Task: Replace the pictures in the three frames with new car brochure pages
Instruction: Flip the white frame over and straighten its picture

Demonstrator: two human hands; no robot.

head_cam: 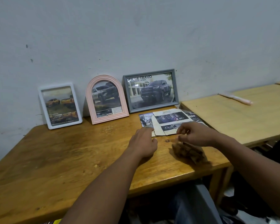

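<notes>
While three frames lean upright against the wall [136, 29] at the back of the bench [55, 159], both hands work just below them, right of centre in the picture. The white frame [60, 105] stands furthest left, the pink frame [106, 99], arched at the top, is beside it, and the grey frame [150, 90] is to the right of that. Each shows a truck picture.

Loose pages [168, 120] lie flat on the bench just below the grey frame, overlapping; the top one is pale and headed "SAFETY", with darker sheets under it.

The left hand [144, 143] lies palm down with its fingers stretched out and apart, the tips at the lower left corner of the top page. The right hand [196, 135] hovers over the lower edge of the pages with its fingers curled and thumb near forefinger; blur hides whether it pinches anything. A blurred brown lump [187, 152] sits on the bench just below that hand.

At the right of the picture stands a paler second bench [233, 120], with a pale stick [236, 99] lying on it.
</notes>
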